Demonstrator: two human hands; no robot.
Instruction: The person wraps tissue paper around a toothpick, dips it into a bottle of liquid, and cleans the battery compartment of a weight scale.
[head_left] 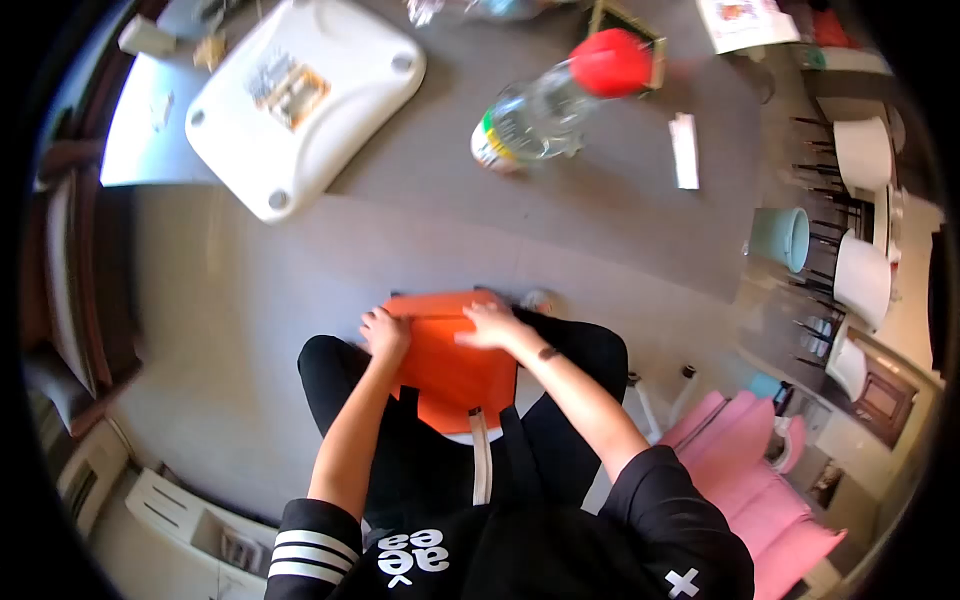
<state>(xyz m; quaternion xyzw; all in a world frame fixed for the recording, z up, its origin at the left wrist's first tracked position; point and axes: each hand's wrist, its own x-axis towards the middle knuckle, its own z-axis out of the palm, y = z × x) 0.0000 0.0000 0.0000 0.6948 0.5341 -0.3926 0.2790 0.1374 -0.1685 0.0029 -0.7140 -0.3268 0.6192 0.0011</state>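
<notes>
An orange bag-like piece with black edging and straps (455,375) lies across my lap between my knees. My left hand (385,332) is at its upper left edge, with the fingers curled over that side. On the upper right part rests my right hand (490,325), slightly blurred, its fingers apart on the orange surface. A pale strip (481,460) hangs down from the lower edge over my black clothes. The underside of the piece is hidden.
Ahead, a grey table (400,195) bears a white four-cornered plastic board (350,95), a clear bottle with a red cap (540,115) and a small white strip (684,150). A pink sofa (750,490), a light-blue bin (775,238) and white chairs (862,280) stand to the right.
</notes>
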